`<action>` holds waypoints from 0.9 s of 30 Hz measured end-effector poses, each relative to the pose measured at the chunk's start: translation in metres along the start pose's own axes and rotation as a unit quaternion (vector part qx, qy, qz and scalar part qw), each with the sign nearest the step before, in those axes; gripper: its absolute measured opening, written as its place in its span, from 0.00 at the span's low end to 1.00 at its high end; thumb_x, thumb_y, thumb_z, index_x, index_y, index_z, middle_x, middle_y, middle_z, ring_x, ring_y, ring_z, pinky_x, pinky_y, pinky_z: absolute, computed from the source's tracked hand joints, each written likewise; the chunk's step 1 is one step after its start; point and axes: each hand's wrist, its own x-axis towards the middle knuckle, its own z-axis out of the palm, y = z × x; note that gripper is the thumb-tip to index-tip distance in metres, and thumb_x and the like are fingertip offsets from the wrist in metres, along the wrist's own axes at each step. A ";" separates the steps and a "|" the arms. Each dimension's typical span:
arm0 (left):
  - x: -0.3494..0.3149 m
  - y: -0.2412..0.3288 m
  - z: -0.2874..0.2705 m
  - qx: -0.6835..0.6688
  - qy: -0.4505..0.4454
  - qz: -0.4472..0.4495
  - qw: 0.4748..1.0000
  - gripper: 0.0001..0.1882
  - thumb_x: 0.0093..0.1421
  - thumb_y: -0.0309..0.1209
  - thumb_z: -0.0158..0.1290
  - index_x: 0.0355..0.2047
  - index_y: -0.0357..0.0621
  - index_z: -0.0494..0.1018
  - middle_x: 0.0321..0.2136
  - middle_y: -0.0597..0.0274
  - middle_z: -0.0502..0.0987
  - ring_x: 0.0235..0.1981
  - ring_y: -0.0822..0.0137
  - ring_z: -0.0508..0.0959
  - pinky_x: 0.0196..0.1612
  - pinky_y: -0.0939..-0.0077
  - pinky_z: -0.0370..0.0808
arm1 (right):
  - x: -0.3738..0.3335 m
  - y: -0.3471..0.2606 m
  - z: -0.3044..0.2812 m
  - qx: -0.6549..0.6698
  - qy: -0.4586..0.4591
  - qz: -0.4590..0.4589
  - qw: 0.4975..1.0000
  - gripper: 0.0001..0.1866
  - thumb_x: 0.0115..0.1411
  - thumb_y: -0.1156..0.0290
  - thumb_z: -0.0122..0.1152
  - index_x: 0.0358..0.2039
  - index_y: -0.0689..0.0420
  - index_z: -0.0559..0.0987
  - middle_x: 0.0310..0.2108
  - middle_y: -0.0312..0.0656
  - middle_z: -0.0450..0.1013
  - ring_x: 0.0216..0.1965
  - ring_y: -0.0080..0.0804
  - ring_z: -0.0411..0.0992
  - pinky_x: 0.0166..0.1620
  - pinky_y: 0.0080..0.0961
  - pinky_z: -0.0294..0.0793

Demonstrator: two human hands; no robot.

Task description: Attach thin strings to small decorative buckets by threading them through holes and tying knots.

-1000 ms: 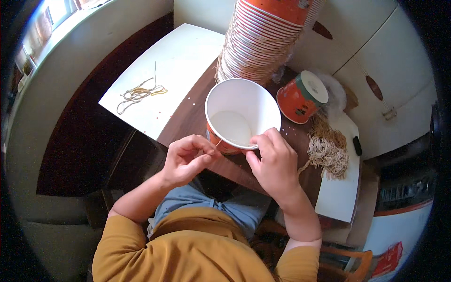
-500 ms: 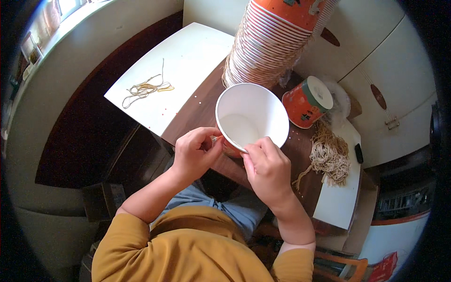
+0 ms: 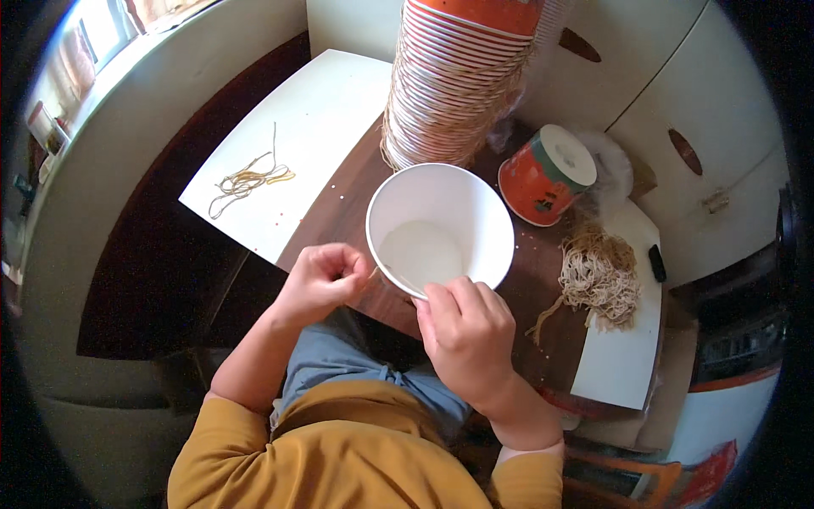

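Seen from above, a seated person in a mustard top bends both bare arms inward over a dark brown, wood-grained counter (image 3: 326,229). The left hand (image 3: 326,278) is raised beside the near-left rim of a bucket, fingers curled; its grip is closed, thumb against forefinger, on a thin tan strand (image 3: 374,272) at the bucket's edge. The right hand (image 3: 469,335) is palm down, its grip pinching the near rim between thumb and fingers. The bucket (image 3: 475,225) is on the counter between and just beyond the hands, round-mouthed, smooth and white inside, its opening facing up. Behind it rises a leaning stack of nested buckets (image 3: 458,93), ridged with pale rims. To the right, an orange and green bucket (image 3: 543,180) sits upside down near a shaggy bundle of cream cord (image 3: 600,278). Loose, thin cords (image 3: 242,183) tangle on a white surface (image 3: 314,110) at left.
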 end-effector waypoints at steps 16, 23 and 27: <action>-0.008 -0.010 -0.008 0.261 0.093 0.156 0.948 0.25 0.47 0.33 0.62 0.47 0.41 0.72 0.45 0.60 0.71 0.26 0.77 0.68 0.29 0.84 0.68 | 0.009 0.000 -0.001 0.020 -0.012 0.011 1.000 0.09 0.44 0.75 0.68 0.26 0.55 0.76 0.23 0.38 0.67 0.25 0.38 0.67 0.28 0.32 0.68; 0.009 -0.014 0.015 0.311 0.105 0.200 0.923 0.10 0.52 0.25 0.58 0.36 0.39 0.76 0.23 0.55 0.76 0.21 0.64 0.76 0.25 0.75 0.74 | 0.010 -0.002 -0.002 0.008 -0.006 0.012 1.000 0.08 0.45 0.75 0.68 0.26 0.55 0.76 0.23 0.39 0.68 0.26 0.38 0.69 0.29 0.33 0.69; -0.001 -0.029 -0.002 0.360 0.024 0.162 0.919 0.06 0.50 0.25 0.56 0.30 0.39 0.76 0.24 0.52 0.74 0.23 0.56 0.76 0.28 0.69 0.74 | 0.007 0.004 -0.002 0.009 0.007 0.031 0.999 0.07 0.47 0.72 0.67 0.25 0.55 0.75 0.24 0.39 0.67 0.26 0.38 0.69 0.30 0.33 0.69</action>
